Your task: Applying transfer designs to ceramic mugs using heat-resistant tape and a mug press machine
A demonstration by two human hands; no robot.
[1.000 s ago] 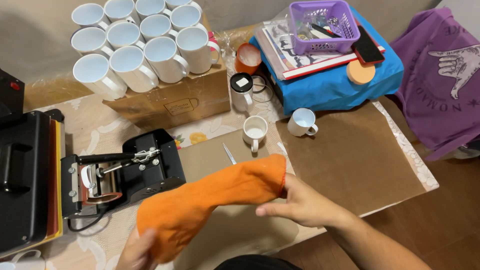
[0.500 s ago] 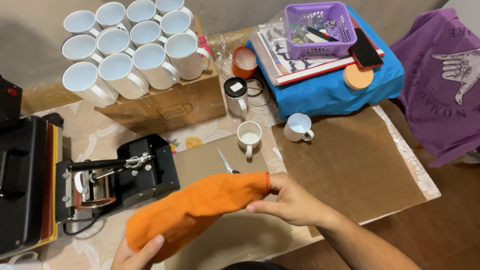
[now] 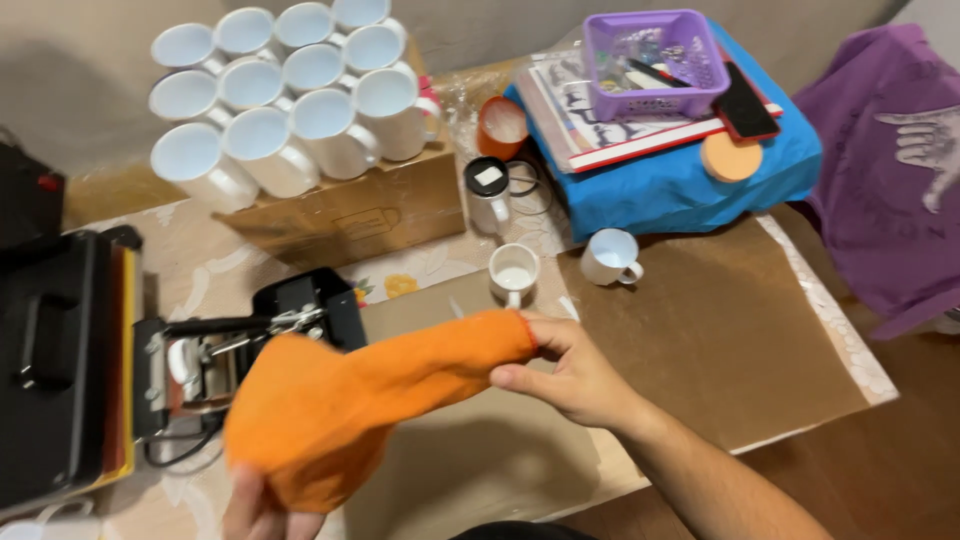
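An orange cloth glove (image 3: pixel 370 400) stretches across the lower middle of the head view, above a brown paper sheet (image 3: pixel 720 340). My right hand (image 3: pixel 565 375) pinches its cuff end at the right. My left hand (image 3: pixel 262 505) grips its wide end at the bottom edge, mostly hidden by the fabric and the frame edge. A black mug press (image 3: pixel 250 345) sits just behind the glove at the left. Two small white mugs (image 3: pixel 514 272) (image 3: pixel 610 256) stand on the table beyond my right hand.
Several white mugs (image 3: pixel 290 110) lie stacked on a cardboard box (image 3: pixel 360 215) at the back. A large black heat press (image 3: pixel 60 370) fills the left. A purple basket (image 3: pixel 655 48) rests on books and a blue bundle (image 3: pixel 690 180). A purple shirt (image 3: pixel 900 150) lies at the right.
The glove has dropped lower and left in view; my left hand slid toward the bottom edge. My right hand stays on the cuff. The camera moved closer.
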